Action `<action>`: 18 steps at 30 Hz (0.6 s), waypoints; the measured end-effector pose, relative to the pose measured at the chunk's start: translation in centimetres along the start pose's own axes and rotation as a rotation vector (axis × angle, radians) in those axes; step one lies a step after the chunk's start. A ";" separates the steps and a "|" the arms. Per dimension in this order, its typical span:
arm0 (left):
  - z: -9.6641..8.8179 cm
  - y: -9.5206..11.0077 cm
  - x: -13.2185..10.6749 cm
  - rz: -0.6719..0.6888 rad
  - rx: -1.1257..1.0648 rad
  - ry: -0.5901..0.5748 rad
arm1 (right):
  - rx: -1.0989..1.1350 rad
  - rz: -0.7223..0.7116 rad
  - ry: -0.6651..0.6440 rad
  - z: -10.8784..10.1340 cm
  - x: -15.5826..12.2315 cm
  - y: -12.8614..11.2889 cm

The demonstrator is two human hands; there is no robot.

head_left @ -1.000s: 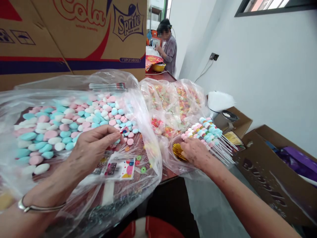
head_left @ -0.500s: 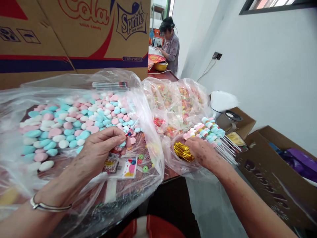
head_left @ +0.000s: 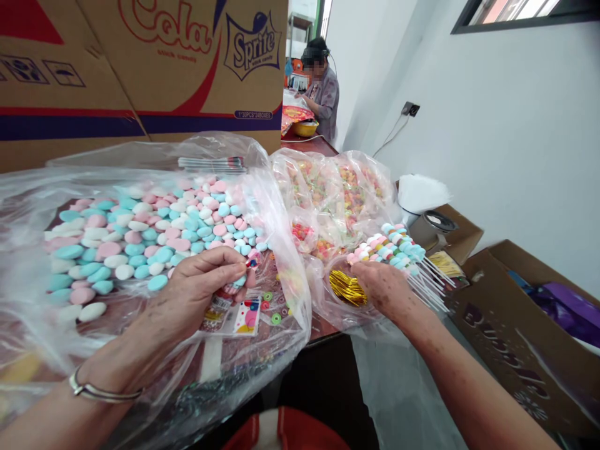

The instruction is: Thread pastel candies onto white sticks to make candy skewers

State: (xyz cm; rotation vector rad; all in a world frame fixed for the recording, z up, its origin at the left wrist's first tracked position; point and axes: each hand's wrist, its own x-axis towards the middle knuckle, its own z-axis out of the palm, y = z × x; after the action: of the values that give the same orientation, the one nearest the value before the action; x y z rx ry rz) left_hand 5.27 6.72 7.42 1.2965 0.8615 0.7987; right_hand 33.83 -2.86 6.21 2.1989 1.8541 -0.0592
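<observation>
My left hand (head_left: 206, 278) is closed, thumb and index finger pinching the gathered top of a small printed candy bag (head_left: 254, 260). Blue and pink sweets show under the fingers. Below it on the table lie flat printed bags (head_left: 246, 316). At the right, my right hand (head_left: 382, 284) has its fingers pressed together at the edge of a bundle of gold twist ties (head_left: 345, 289) in a clear round tub; its fingertips are partly hidden, so what they hold cannot be made out. Candy skewers on white sticks (head_left: 394, 250) lie just beyond that hand.
Loose pink, white and blue candies (head_left: 135, 237) cover a clear plastic sheet (head_left: 290, 275) at left. Bags of gummy candy (head_left: 349, 187) stand behind. A large carton (head_left: 187, 81) blocks the back; open boxes (head_left: 506, 337) sit right. Another person (head_left: 323, 94) works farther off.
My left hand has shifted slightly right with the candy bag, and more of its printed top shows. The right hand stays at the gold twist ties, almost unmoved.
</observation>
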 end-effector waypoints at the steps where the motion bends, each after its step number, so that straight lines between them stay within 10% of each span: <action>1: 0.0 0.0 0.0 0.007 0.003 -0.007 | -0.008 0.009 0.002 0.2 0.1 -0.1; 18: 0.3 -0.1 -0.2 0.022 0.000 -0.106 | -0.003 -0.122 -0.021 1.7 0.6 -0.5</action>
State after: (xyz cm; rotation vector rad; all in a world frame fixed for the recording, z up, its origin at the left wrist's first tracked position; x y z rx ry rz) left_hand 5.48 6.35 7.33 1.3380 0.7641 0.7402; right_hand 33.70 -2.58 4.41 2.0727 1.9742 -0.1023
